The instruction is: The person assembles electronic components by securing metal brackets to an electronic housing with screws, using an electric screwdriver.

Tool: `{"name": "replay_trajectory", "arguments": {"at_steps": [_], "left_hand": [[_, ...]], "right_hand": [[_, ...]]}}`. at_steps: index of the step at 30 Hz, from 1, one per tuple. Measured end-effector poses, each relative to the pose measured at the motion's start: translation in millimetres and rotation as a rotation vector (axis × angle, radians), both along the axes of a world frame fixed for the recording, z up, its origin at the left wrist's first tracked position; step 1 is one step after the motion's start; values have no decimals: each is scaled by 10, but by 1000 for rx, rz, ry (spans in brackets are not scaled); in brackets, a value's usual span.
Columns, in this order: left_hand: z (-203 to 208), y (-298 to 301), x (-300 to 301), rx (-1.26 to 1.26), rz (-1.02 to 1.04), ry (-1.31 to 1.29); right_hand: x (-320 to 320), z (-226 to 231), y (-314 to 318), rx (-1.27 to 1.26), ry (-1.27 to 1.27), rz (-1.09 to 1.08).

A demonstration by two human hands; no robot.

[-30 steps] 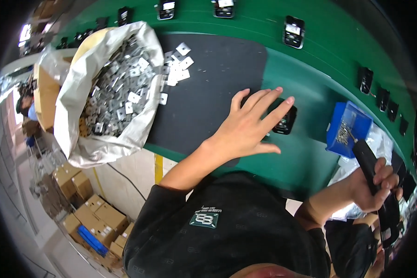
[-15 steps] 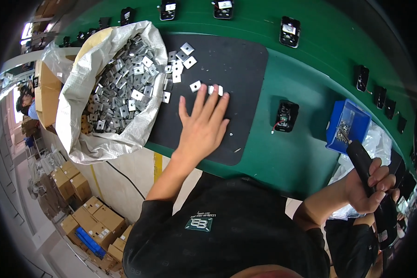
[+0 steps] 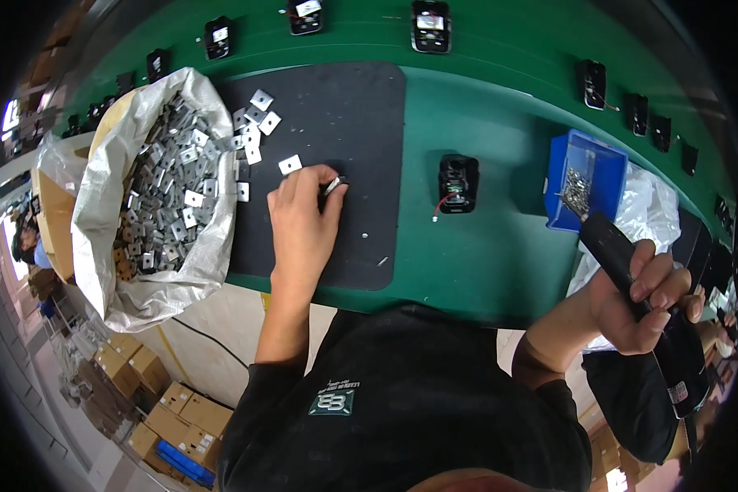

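My left hand [image 3: 299, 225], above the black mat [image 3: 369, 246], pinches a small metal plate [image 3: 334, 186] between thumb and fingers. A loose square metal plate [image 3: 289, 165] with a hole lies just beyond the hand, and several more lie beside the white woven sack [image 3: 184, 291]. That sack is full of such metal plates [image 3: 193, 198]. My right hand [image 3: 644, 299] grips a black electric screwdriver [image 3: 607, 244]. Its tip reaches into the blue bin [image 3: 554, 176], at the small screws [image 3: 576, 190]. Between the hands lies a black plastic housing [image 3: 457, 182] with a red wire.
Several black housings [image 3: 430, 27] stand along the green strip [image 3: 517, 49] at the far side. Clear plastic bags [image 3: 652, 205] lie right of the bin. Cardboard boxes [image 3: 172, 422] stand on the floor at lower left. Another person [image 3: 26, 239] is at far left.
My left hand has gone from lying spread over loose plates to pinching one. My right hand keeps hold of the screwdriver, its tip still at the screws. The whole view has shifted.
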State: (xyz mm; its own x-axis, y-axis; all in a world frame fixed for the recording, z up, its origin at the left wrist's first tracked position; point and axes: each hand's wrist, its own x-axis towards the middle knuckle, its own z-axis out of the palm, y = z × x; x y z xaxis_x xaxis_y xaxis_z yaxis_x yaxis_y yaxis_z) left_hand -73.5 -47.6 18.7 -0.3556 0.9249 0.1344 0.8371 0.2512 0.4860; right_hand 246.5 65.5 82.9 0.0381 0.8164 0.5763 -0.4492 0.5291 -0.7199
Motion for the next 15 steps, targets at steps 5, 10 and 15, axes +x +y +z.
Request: {"name": "replay_trajectory", "arguments": {"at_steps": [5, 10, 15], "left_hand": [[-85, 19, 180, 139, -40, -363], [62, 279, 462, 148, -212, -419], [52, 475, 622, 190, -365, -290]], "right_hand": [[-9, -1, 15, 41, -3, 32], [-68, 2, 15, 35, 19, 20], [-53, 14, 9, 42, -5, 40]]}}
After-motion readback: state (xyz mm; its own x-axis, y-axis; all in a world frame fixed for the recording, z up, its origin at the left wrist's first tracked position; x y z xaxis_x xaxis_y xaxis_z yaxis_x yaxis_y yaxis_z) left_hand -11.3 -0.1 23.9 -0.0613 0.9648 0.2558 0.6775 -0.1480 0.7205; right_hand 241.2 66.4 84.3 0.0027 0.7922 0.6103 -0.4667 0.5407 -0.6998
